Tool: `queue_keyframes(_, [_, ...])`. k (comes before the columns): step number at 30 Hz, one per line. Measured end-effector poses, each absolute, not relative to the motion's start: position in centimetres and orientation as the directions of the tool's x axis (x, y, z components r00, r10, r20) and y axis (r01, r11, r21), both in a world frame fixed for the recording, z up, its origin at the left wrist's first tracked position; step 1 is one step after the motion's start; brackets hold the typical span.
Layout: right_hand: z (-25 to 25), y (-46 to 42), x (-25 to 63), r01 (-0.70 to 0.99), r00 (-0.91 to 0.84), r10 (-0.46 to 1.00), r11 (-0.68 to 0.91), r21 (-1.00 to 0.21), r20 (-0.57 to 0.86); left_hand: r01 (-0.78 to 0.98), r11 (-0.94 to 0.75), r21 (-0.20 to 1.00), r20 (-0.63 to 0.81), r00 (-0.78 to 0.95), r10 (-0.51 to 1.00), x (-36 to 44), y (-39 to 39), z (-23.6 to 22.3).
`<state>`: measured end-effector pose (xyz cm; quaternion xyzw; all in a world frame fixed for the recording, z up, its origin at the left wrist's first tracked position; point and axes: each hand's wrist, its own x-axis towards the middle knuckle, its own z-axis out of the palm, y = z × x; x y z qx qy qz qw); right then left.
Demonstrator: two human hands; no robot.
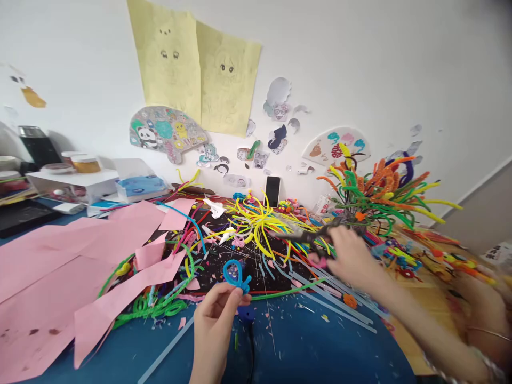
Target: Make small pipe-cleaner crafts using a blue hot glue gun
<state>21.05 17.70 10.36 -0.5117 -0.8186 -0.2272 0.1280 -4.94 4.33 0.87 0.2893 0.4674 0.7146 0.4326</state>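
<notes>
My left hand [218,317] is raised over the near part of the table, thumb and fingers pinching a blue pipe cleaner [232,273] bent into a loop with small curls at its base. My right hand [352,253] is stretched out to the right, closed around dark scissors [310,236]. Their blades point left over the pile, smeared by motion. Beneath the blades lies a heap of yellow pipe cleaners [260,226]. Pale glue sticks [348,309] lie below my right hand, beside an orange curled piece [350,301].
Pink paper sheets [52,266] cover the left side, near green pipe cleaners [156,309]. A phone [272,191] leans on the wall. A bunch of orange and green pipe cleaners [372,192] stands at the right back. Another person's arm [486,314] shows at the right edge.
</notes>
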Motion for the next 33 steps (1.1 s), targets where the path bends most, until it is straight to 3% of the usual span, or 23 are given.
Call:
queue_keyframes(2, [7.9, 15.1, 19.7, 0.845, -0.533, 0.784, 0.511, 0.156, 0.318, -0.373, -0.197, 0.907, 0.010, -0.448, 0.894, -4.8, 4.4, 1.0])
queue_keyframes(6, [5.2, 12.0, 18.2, 0.776, -0.622, 0.750, 0.628, 0.051, 0.223, -0.352, -0.206, 0.913, 0.024, -0.457, 0.889, -4.6, 4.5, 1.6])
queue_keyframes(17, [4.2, 12.1, 17.7, 0.747, -0.652, 0.751, 0.660, -0.085, 0.106, -0.324, -0.229, 0.918, 0.080, -0.415, 0.906, -4.3, 4.4, 1.8])
queue_keyframes(24, [3.6, 12.1, 17.6, 0.764, -0.641, 0.760, 0.645, -0.002, 0.106, -0.349, -0.243, 0.905, 0.053, -0.473, 0.879, -4.4, 4.5, 1.2])
queue_keyframes(33, [3.3, 12.1, 17.4, 0.765, -0.627, 0.747, 0.644, -0.004, 0.223, -0.349, -0.254, 0.902, 0.059, -0.483, 0.874, -4.1, 4.1, 1.3])
